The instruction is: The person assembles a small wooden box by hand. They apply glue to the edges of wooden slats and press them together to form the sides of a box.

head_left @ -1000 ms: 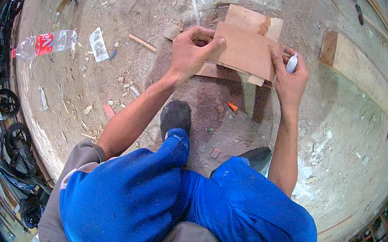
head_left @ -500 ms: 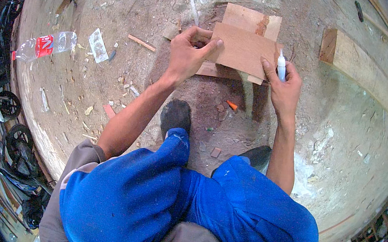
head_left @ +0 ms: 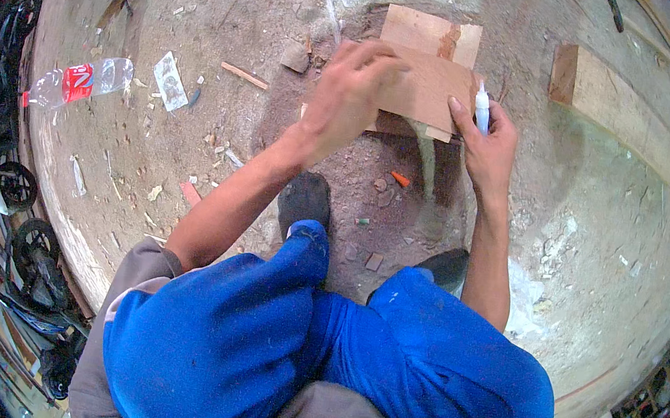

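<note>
My right hand [head_left: 491, 145] grips a small white glue bottle [head_left: 482, 110] with its nozzle pointing up, and its thumb presses on the right end of a thin brown wooden board [head_left: 431, 91]. My left hand [head_left: 350, 93] is over the board's left end, fingers stretched out and blurred by motion; whether they touch it is unclear. Behind lies a paler board piece [head_left: 414, 29] with a reddish-brown stain. A small light wood strip [head_left: 438, 135] sticks out under the board's near edge. Further wood below is mostly hidden.
An orange cone-shaped cap [head_left: 400, 179] lies on the dirt floor near my feet. A thick timber block [head_left: 619, 111] rests at the right. At the left are a plastic bottle [head_left: 107, 77], a clear wrapper [head_left: 170, 80] and a thin stick [head_left: 244, 75]. Toy-like wheeled vehicles [head_left: 17, 184] line the left edge.
My left hand has let go of the board's left edge and moved right, over its surface. My right hand stays nearly in place with the bottle and board.
</note>
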The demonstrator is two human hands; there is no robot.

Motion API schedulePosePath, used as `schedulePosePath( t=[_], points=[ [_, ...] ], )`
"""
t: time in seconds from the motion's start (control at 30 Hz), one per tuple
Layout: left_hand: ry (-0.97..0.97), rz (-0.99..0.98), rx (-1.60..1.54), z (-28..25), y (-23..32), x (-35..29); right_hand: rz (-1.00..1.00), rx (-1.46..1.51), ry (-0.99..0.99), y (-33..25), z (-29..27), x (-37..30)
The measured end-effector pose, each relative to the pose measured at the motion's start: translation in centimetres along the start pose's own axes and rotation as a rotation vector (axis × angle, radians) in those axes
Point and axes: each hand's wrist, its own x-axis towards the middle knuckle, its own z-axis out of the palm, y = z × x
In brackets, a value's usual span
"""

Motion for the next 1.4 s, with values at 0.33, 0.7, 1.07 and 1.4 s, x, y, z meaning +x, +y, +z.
schedulePosePath(
  t=[0.33, 0.7, 1.07, 1.4],
  points=[
    [-0.156, -0.078, 0.222, 1.6, 5.0, -0.8, 0.061, -0.061, 0.053, -1.5, -0.2, -0.9],
    [-0.211, -0.003, 0.304, 1.5, 5.1, -1.2, -0.049, 0.062, 0.136, 0.0, -3.1, -1.3],
    [-0.164, -0.004, 0.279, 3.1, 3.9, -2.5, -0.057, 0.278, 0.119, 0.6, -4.4, -4.2],
    [-0.207, 0.011, 0.216, 3.3, 5.5, -2.4, -0.084, 0.122, 0.113, -1.4, -4.7, -5.9]
  ],
)
